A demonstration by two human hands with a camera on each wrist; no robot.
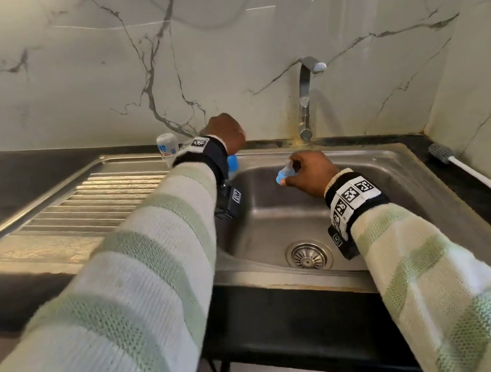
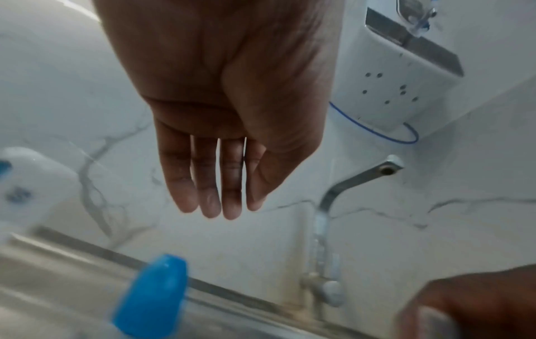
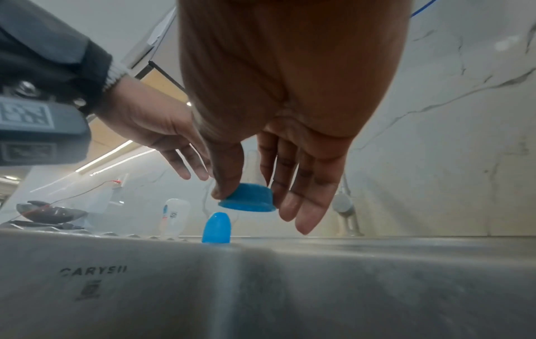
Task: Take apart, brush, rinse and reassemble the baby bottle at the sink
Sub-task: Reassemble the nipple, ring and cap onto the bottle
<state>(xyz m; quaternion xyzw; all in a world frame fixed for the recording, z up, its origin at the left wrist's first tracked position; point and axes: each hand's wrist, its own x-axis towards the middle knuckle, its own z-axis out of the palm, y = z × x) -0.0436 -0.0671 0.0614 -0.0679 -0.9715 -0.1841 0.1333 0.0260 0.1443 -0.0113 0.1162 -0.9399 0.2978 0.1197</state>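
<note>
My right hand (image 3: pixel 250 203) pinches the blue screw collar (image 3: pixel 246 197) between thumb and fingers, with the clear teat showing above it. In the head view this collar (image 1: pixel 283 175) hangs over the sink basin (image 1: pixel 273 213). The blue cap (image 3: pixel 216 228) stands upright on the sink's back rim, just under my left hand (image 1: pixel 225 133). That left hand (image 2: pixel 220 206) is open with straight fingers and holds nothing. The white bottle body (image 1: pixel 167 148) stands behind the drainboard, to the left of the cap (image 1: pixel 232 162).
The steel tap (image 1: pixel 304 98) rises from the back rim, with no water seen running. A white-handled bottle brush (image 1: pixel 472 172) lies on the black counter at right. The ribbed drainboard (image 1: pixel 98 200) is at left. A drain strainer (image 1: pixel 308 254) sits in the basin floor.
</note>
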